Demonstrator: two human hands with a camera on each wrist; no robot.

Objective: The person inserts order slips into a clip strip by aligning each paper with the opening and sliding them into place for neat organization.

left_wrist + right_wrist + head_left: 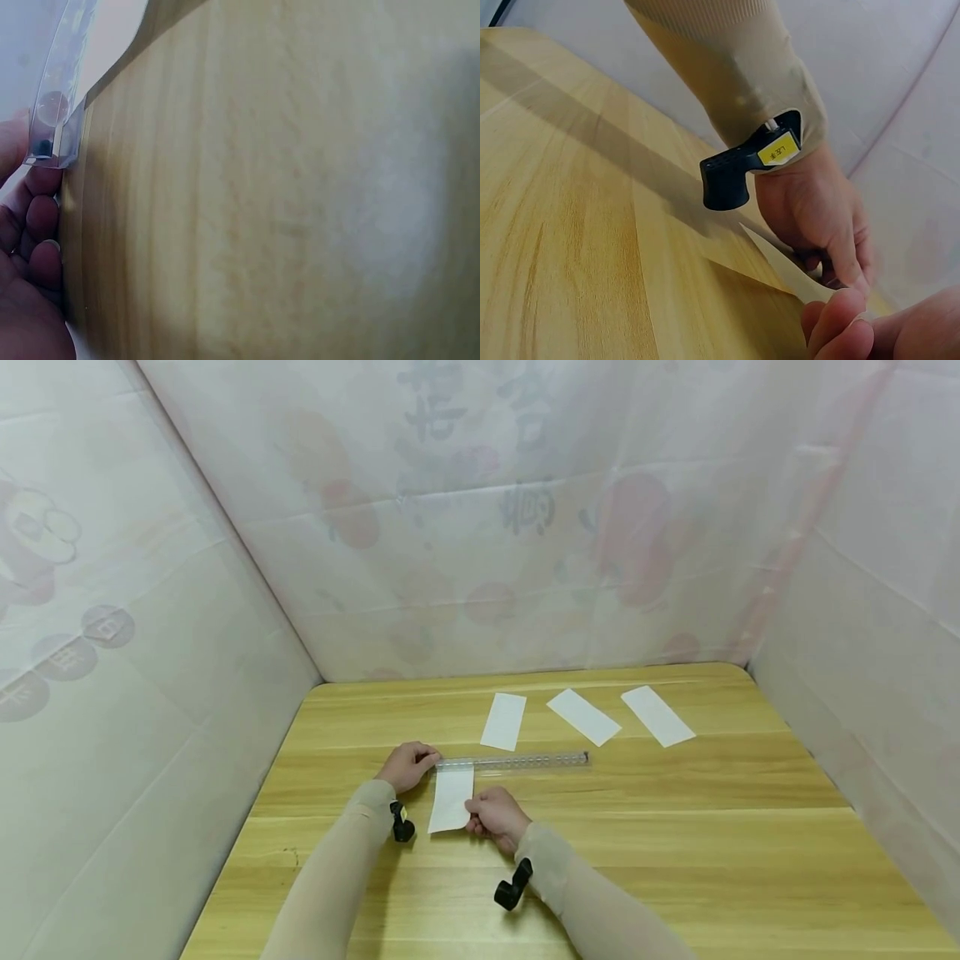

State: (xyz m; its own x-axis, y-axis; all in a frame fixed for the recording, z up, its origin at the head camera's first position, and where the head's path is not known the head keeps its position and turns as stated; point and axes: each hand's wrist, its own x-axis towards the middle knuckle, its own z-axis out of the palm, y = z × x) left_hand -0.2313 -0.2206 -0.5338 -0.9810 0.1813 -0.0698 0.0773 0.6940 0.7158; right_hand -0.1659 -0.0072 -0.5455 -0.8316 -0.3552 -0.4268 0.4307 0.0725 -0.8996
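In the head view, a clear plastic ruler [528, 762] with a row of round marks lies crosswise near the table's middle. My left hand [407, 767] pinches its left end; in the left wrist view the thumb is on one side of the ruler [52, 112] and curled fingers [43, 217] on the other. A white paper slip [452, 797] extends from the ruler's left part toward me. My right hand [498, 817] pinches the slip's near right edge between thumb and fingers. Seen from the right wrist, the paper [787, 271] is lifted and bent off the table.
Three more white paper slips lie farther back: one upright slip [503, 722], one slanted slip [584, 717] and another slanted slip [657, 716] at the right. Printed cloth walls [480, 568] enclose the wooden table [675, 860]. Each wrist carries a black camera mount [513, 885].
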